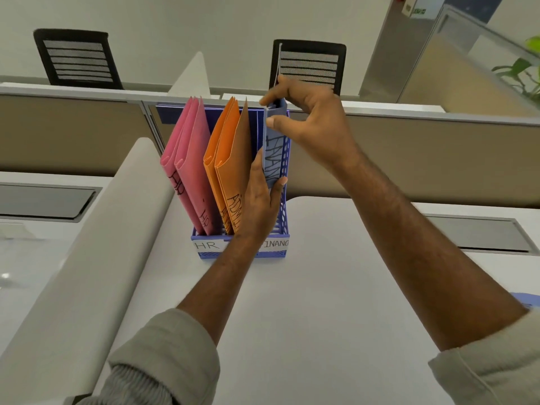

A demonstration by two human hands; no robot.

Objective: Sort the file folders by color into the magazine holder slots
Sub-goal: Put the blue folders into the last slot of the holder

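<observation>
Pink folders (190, 159) and orange folders (230, 168) are slotted; both hands, left (261, 200) and right (309, 121), grip the blue folder (273, 153) entering the holder (242, 249) by the table's far edge, seemingly the last.

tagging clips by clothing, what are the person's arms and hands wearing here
Both hands, the left hand and right hand, are bare: no gloves, rings or watch visible. Forearms are uncovered, with light grey-beige sleeves pushed up toward the elbows, ribbed at the left cuff.
</observation>
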